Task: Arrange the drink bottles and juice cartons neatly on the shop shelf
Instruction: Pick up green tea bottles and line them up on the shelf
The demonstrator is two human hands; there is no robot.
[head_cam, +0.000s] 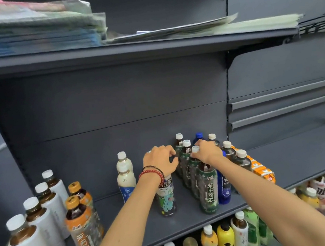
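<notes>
1. Head view, the layout: the dark grey metal shelf (127, 213) carries the drinks. Take the green-labelled plastic tea bottle (208, 190) as the landmark. It stands at the front of a row of like bottles running back from it towards the rear panel.
2. The right hand (206, 152) is curled down over the top of the green-labelled plastic tea bottle. The cap is hidden beneath it, so it looks clamped there. Its fingertips lie by the white cap of the bottle directly behind.
3. The left hand (160, 161) is cupped, fingers bent, over the cartoon-printed clear bottle (165, 197) just left of the landmark. Whether it truly grips the cap cannot be told.
4. The step appears to be squaring up this row. It is best to slide each bottle on its base rather than lift it. Keep it upright, turn the label to the front, and line it up with the bottles behind.
5. The dark blue plastic bottle (223, 188) stands just right of the landmark, with the orange juice cartons (263, 170) beyond it. A sideways push could knock either.
6. Well left of the landmark stand a milky white bottle (125, 175) and the orange-labelled tea bottles (82, 223), loosely grouped and probably next.
</notes>
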